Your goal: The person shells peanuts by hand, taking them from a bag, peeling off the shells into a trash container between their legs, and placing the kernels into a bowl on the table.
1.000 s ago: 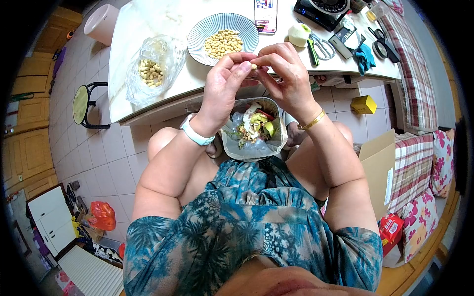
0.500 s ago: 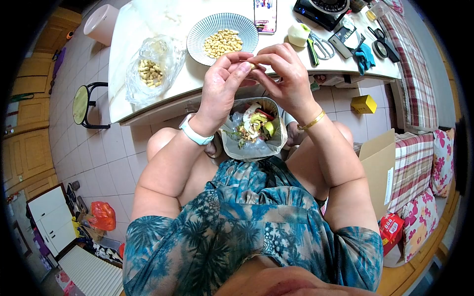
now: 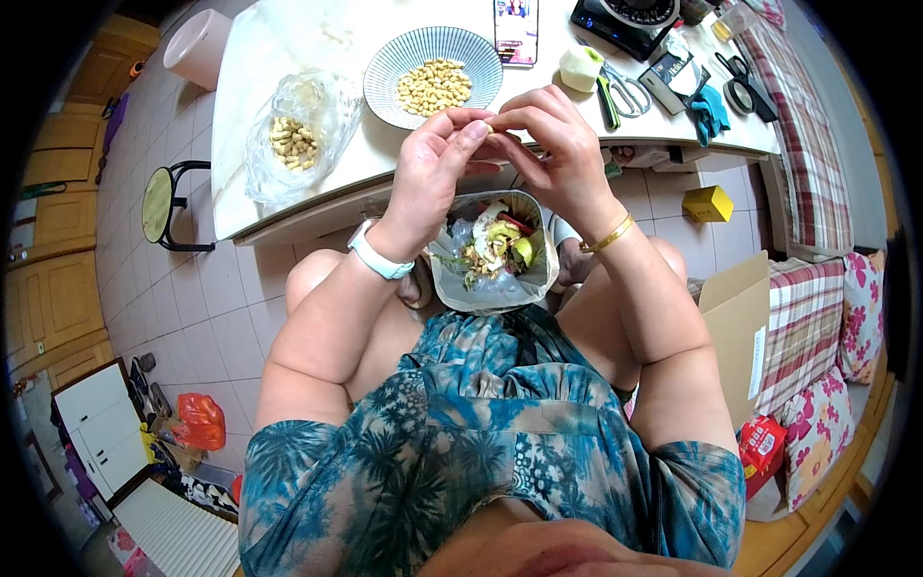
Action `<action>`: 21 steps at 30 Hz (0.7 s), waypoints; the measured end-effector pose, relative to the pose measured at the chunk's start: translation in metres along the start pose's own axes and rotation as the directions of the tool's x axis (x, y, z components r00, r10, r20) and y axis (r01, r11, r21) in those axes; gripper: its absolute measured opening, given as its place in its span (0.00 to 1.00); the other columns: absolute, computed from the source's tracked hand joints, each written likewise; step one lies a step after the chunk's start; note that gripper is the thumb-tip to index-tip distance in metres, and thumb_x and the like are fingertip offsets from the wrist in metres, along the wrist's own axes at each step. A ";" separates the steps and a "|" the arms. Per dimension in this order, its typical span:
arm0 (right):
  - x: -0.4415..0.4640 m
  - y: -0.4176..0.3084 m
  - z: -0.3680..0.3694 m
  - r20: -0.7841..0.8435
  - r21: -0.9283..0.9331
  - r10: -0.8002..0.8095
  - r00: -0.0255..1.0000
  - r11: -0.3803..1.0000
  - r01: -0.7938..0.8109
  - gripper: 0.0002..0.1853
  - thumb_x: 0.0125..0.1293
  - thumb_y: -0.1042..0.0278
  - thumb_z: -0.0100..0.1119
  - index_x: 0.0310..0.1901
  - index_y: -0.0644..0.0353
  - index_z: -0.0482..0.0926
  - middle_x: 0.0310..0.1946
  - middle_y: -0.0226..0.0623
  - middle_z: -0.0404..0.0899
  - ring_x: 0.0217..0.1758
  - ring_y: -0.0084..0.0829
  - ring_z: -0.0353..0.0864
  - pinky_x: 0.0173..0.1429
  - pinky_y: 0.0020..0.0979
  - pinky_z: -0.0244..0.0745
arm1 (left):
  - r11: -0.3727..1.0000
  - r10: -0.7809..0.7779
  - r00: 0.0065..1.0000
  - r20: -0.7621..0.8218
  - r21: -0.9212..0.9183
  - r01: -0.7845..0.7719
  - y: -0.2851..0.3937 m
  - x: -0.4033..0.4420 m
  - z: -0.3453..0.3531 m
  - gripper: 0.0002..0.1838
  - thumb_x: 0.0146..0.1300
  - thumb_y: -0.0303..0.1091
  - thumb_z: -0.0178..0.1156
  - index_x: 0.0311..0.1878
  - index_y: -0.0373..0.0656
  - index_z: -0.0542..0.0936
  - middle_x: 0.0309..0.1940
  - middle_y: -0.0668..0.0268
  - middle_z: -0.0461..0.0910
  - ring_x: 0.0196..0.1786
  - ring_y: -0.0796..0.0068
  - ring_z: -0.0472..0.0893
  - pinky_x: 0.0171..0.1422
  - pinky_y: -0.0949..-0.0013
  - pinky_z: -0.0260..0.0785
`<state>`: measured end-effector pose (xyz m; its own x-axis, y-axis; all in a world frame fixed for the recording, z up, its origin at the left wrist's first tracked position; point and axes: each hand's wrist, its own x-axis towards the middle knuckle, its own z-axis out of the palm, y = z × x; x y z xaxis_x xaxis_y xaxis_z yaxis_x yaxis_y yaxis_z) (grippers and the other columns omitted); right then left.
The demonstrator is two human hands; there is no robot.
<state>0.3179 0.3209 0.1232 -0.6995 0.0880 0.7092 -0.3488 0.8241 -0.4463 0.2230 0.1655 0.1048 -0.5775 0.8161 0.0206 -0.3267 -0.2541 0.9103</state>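
Note:
My left hand (image 3: 437,163) and my right hand (image 3: 553,139) meet at the fingertips, above the bin and close to the table's front edge. Pinched between them is a small pale-yellow peanut (image 3: 489,129), mostly covered by the fingers. Just beyond the hands, a blue-striped bowl (image 3: 380,82) holds many pale peanuts (image 3: 435,87). To the left on the table lies an opened clear plastic bag (image 3: 322,106) with more peanuts (image 3: 293,144) in it. Below my hands, between my knees, stands a lined waste bin (image 3: 452,288) containing peels and scraps (image 3: 500,245).
On the table (image 3: 385,183) are a phone (image 3: 516,34), a partly peeled fruit (image 3: 581,69), a green-handled peeler (image 3: 608,101), scissors (image 3: 630,93) and a blue cloth (image 3: 710,113). A stool (image 3: 159,205) stands at left. A yellow box (image 3: 708,204) and a cardboard box (image 3: 735,327) are at right.
The fingertips have shifted slightly around the peanut, which both hands still pinch. Bowl, bag and bin have stayed in place.

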 end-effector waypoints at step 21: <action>0.002 -0.016 -0.011 -0.048 0.097 0.005 0.999 0.995 0.000 0.09 0.58 0.77 0.70 0.40 0.61 0.83 0.39 0.39 0.83 0.43 0.40 0.81 0.47 0.35 0.77 | 0.726 0.503 0.855 0.127 0.475 -0.498 -0.004 -0.005 0.006 0.20 0.69 0.38 0.69 0.57 0.34 0.80 0.45 0.61 0.86 0.45 0.74 0.87 0.51 0.72 0.80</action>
<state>0.3294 0.3141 0.1380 -0.6706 0.1182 0.7323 -0.4079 0.7657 -0.4972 0.2314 0.1654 0.1033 -0.5627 0.6357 0.5285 0.4058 -0.3446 0.8465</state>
